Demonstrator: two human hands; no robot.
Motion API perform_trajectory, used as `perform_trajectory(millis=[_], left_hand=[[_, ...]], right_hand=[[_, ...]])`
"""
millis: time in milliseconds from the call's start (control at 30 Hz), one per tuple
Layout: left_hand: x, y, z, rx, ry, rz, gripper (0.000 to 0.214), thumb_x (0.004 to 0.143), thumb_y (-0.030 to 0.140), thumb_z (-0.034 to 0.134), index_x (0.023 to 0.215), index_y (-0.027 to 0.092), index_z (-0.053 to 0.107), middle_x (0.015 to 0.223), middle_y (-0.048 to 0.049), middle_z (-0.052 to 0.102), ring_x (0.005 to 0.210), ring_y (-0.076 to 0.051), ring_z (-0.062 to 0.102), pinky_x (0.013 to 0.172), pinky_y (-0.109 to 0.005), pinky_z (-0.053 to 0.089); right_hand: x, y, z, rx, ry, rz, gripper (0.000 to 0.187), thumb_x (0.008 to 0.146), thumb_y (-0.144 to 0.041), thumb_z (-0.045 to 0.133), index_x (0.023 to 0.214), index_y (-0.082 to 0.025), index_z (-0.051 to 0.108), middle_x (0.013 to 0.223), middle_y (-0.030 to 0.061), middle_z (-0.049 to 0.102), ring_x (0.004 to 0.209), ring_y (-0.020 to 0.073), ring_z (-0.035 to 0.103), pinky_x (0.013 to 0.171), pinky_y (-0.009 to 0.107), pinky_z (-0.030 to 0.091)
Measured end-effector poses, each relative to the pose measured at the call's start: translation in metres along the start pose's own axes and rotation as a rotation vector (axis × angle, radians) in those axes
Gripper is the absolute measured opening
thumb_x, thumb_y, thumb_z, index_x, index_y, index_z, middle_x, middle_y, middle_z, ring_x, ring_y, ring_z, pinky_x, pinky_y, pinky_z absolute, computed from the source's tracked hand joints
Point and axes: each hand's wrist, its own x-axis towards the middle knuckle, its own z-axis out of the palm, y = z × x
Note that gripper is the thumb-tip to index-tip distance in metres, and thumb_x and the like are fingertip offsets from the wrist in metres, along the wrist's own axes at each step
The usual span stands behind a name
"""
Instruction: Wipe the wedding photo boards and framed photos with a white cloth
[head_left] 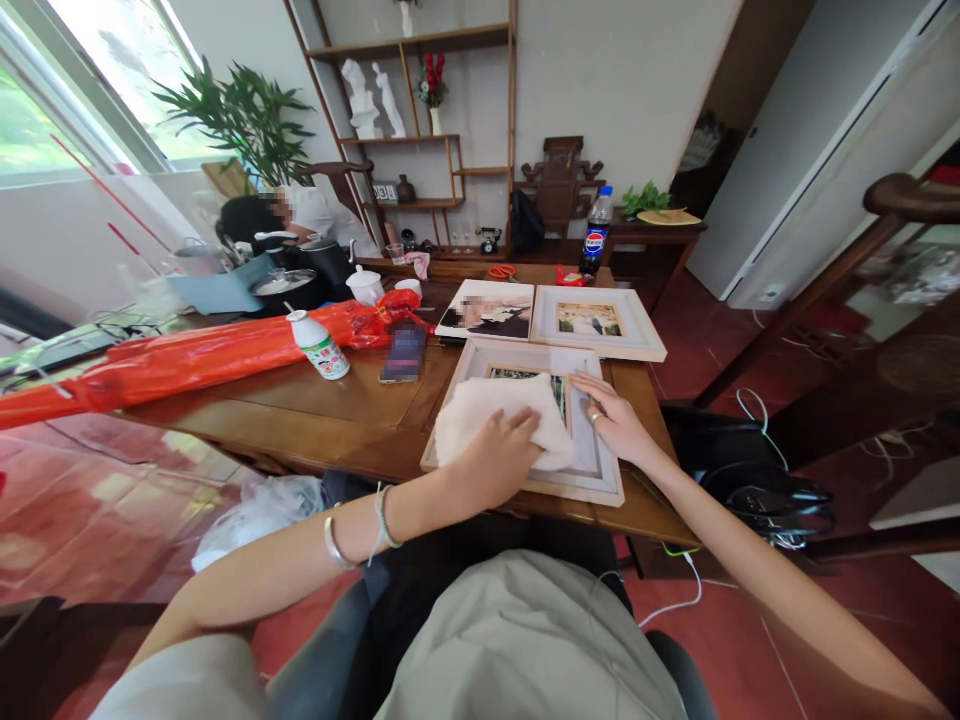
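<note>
A pale wooden picture frame (592, 488) lies flat at the near edge of the wooden table (315, 410). My left hand (499, 455) presses a white cloth (487, 408) onto its glass, fingers curled on the cloth. To the right, my right hand (611, 415) rests on the frame's right side, fingers stretched out flat, a ring on one finger. The cloth hides most of the picture inside.
Behind it lie a second framed picture (598, 322) and an unframed photo (487, 310). A phone (403, 352), a white bottle (319, 345), a long orange plastic bundle (187, 360) and pots cover the left. A cola bottle (597, 232) stands at the back. A black bag (750, 470) sits on the floor right.
</note>
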Motion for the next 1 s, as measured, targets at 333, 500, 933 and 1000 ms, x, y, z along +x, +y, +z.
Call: perform_trajectory(millis=[333,500,933,1000], left_hand=[[0.058,-0.061,0.002,0.006,0.027,-0.185,0.034,0.089,0.007,0.042,0.117,0.012,0.061,0.149,-0.0143,0.036,0.135,-0.028,0.040,0.096,-0.037,0.048],[0.103,-0.077,0.002,0.056,0.243,-0.012,0.026,0.085,0.002,0.046,0.099,0.011,0.067,0.156,-0.0120,0.022,0.143,-0.030,0.021,0.111,-0.043,0.032],[0.079,-0.092,0.008,0.062,-0.066,-0.067,0.027,0.084,-0.001,0.049,0.099,0.011,0.068,0.118,-0.0175,0.064,0.109,-0.027,0.060,0.088,-0.043,0.046],[0.065,-0.101,0.007,0.092,-0.107,-0.140,0.025,0.085,0.000,0.049,0.096,0.009,0.069,0.107,-0.0199,0.067,0.103,-0.031,0.062,0.085,-0.048,0.046]], right_hand=[[-0.001,0.005,0.001,0.004,-0.009,-0.058,0.050,0.076,-0.010,0.045,0.121,-0.022,0.063,0.132,0.0070,0.059,0.131,0.0242,0.046,0.114,0.051,0.031],[-0.001,0.002,0.000,-0.015,-0.006,-0.061,0.048,0.078,-0.011,0.045,0.120,-0.024,0.064,0.128,0.0056,0.062,0.128,0.0253,0.048,0.112,0.051,0.033],[-0.001,0.006,0.000,-0.002,-0.013,-0.049,0.049,0.079,-0.010,0.044,0.122,-0.023,0.062,0.133,0.0063,0.058,0.131,0.0247,0.047,0.113,0.051,0.031],[-0.001,0.007,0.000,0.005,-0.015,-0.046,0.049,0.080,-0.011,0.044,0.123,-0.023,0.062,0.134,0.0064,0.058,0.132,0.0246,0.046,0.114,0.052,0.031]])
